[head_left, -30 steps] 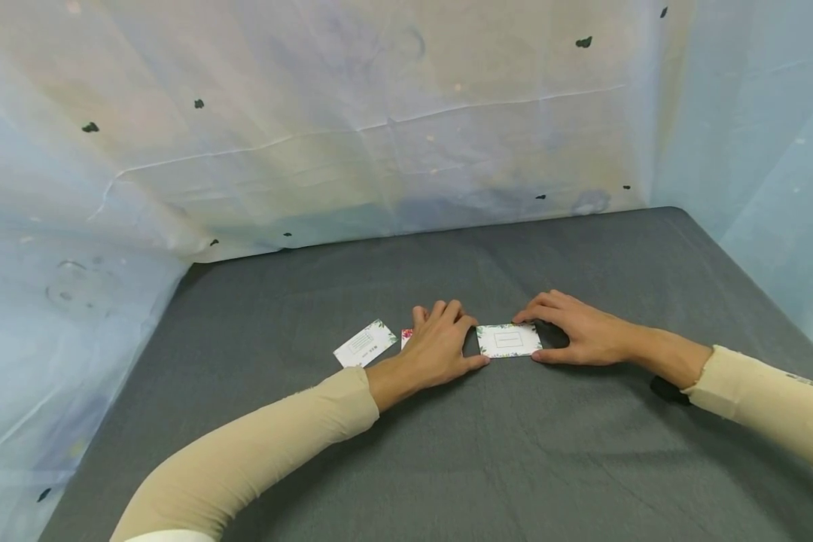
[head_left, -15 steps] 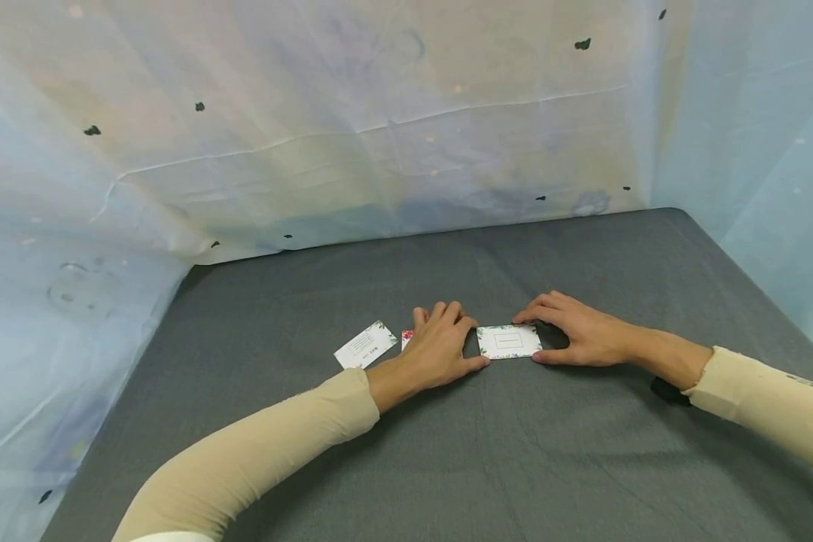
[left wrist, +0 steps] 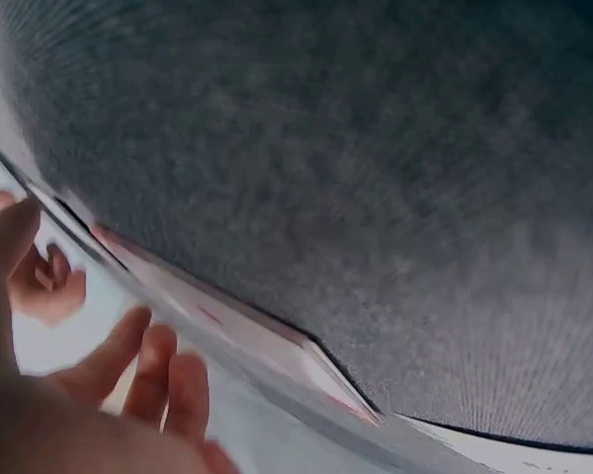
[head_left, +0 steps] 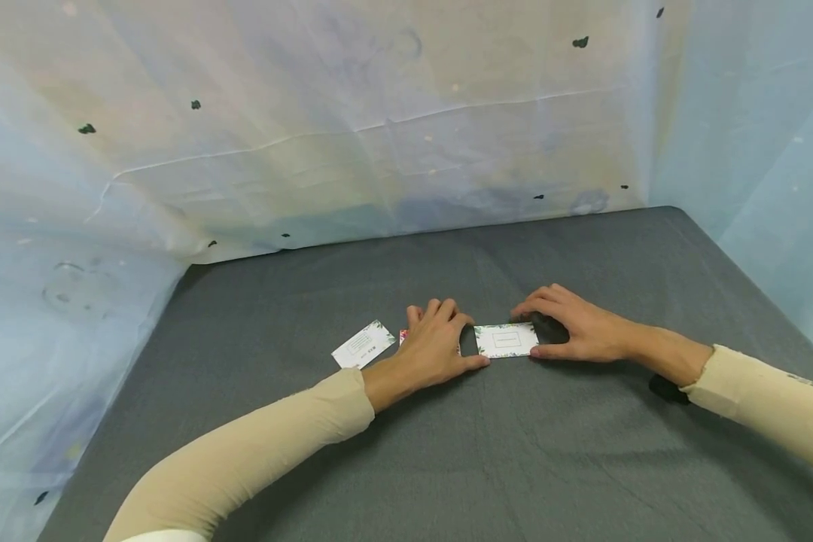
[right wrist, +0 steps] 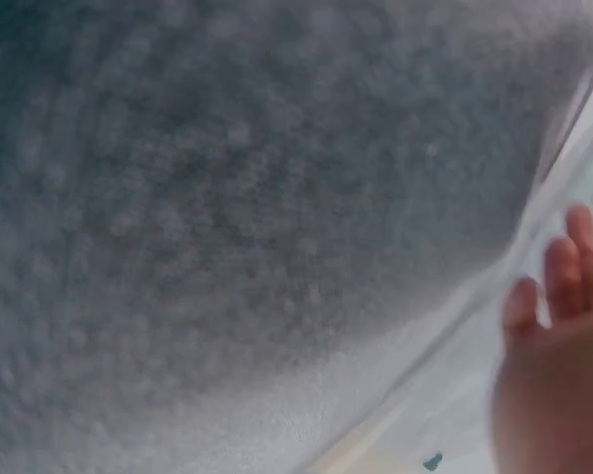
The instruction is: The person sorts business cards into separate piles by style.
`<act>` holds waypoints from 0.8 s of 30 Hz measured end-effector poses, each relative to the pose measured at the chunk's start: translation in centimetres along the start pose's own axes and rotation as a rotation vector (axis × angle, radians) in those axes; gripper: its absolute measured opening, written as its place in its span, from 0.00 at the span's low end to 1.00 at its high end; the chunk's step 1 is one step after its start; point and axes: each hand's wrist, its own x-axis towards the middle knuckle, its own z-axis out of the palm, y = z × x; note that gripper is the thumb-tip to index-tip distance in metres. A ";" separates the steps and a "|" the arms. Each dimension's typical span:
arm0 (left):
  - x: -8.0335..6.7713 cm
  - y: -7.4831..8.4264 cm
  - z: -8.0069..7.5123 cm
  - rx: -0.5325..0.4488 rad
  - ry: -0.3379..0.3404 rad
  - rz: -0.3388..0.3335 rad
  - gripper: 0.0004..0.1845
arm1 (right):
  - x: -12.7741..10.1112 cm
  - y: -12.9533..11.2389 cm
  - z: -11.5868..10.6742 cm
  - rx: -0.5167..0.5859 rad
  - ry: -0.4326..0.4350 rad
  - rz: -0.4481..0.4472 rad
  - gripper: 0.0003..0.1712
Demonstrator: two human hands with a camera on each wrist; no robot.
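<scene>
A white card with a leafy printed border (head_left: 506,341) lies flat on the grey cloth between the two hands. My left hand (head_left: 433,350) is at its left side, thumb and index fingertips by its left corners. Under that palm is a red-flowered card (head_left: 403,336), mostly hidden; in the left wrist view this pinkish-white card (left wrist: 227,321) shows a thick edge, perhaps a small stack. At the white card's right side is my right hand (head_left: 579,330), its thumb at the right edge and its other fingertips slightly above the far edge.
Another white card (head_left: 363,345) lies tilted left of my left hand. Grey cloth (head_left: 488,452) covers the table. Pale patterned sheets (head_left: 379,135) hang behind and at both sides. A dark object (head_left: 669,390) is at my right wrist.
My right hand's fingers have lifted a little away from the white card's far edge. My left hand has barely shifted, and the cards lie in about the same places.
</scene>
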 end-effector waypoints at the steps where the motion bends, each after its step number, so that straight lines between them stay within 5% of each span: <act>1: -0.3 -0.1 -0.1 -0.004 0.009 -0.002 0.35 | 0.2 -0.2 -0.1 0.001 0.005 -0.003 0.32; 13: -5.5 -3.3 -2.6 -0.100 0.124 -0.004 0.26 | 4.0 -4.3 0.3 0.040 0.012 -0.076 0.32; 24: -9.1 -8.4 -4.3 -0.071 0.158 -0.245 0.25 | 10.8 -9.3 3.1 -0.065 -0.020 -0.162 0.30</act>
